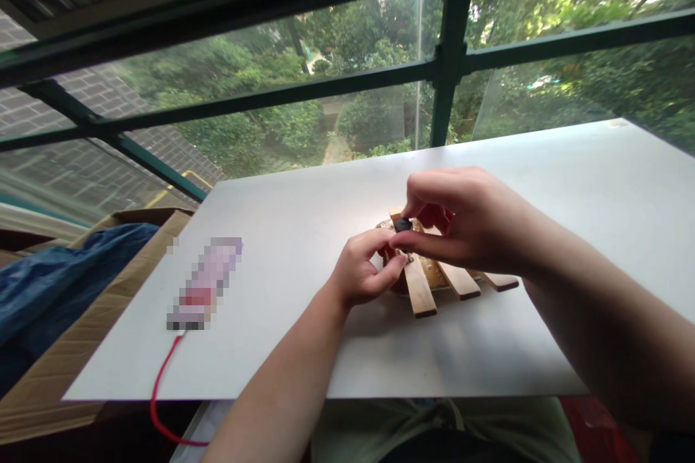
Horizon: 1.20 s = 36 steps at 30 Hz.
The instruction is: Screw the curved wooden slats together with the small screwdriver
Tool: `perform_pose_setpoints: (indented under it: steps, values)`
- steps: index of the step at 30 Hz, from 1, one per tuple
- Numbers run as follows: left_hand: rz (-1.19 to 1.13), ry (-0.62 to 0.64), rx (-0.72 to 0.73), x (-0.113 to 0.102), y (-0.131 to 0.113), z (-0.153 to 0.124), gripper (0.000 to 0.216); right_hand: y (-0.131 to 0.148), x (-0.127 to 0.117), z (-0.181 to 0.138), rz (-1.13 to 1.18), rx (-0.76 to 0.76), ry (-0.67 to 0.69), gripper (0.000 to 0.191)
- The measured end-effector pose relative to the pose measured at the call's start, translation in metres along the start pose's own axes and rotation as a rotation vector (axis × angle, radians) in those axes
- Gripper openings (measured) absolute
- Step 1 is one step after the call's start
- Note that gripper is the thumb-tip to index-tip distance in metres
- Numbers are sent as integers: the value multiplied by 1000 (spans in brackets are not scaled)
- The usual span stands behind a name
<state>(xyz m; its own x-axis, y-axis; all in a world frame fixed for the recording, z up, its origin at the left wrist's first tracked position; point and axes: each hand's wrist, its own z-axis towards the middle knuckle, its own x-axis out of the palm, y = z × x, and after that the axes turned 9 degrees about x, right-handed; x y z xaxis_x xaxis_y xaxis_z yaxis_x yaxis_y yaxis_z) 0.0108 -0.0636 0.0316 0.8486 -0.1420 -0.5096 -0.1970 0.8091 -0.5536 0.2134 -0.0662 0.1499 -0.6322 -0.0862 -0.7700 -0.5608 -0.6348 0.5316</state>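
Observation:
A small wooden piece made of several flat slats [420, 288] fanned over a round brownish base lies on the white board [304, 231] in front of me. My right hand [461, 228] hovers over it and pinches a small black knob-like part [402, 224] between thumb and forefinger. My left hand [361, 271] is closed in a pinch just below that part, at the near end of one slat, on something too small to name. Most of the wooden piece is hidden under my right hand.
A pixelated flat card [203, 282] with a red cord [160, 391] lies on the board's left side. Left of the board stands a cardboard box [65, 354] holding blue cloth [59, 268]. Green window frames [450, 65] rise just behind the board.

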Motion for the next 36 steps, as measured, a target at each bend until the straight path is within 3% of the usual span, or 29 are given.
perform_pose_setpoints:
  steps: [11,18,24,36]
  values:
    - [61,-26,44,2,0,3,8,-6,8,-1,-71,-26,-108,33]
    - [57,-14,54,1,-1,2,6,-4,5,-3,51,-99,-70,15]
    - [90,-45,39,2,0,-1,7,-4,6,-3,58,-134,6,12]
    - [115,-9,34,2,1,-2,9,-5,9,0,38,-144,0,10]
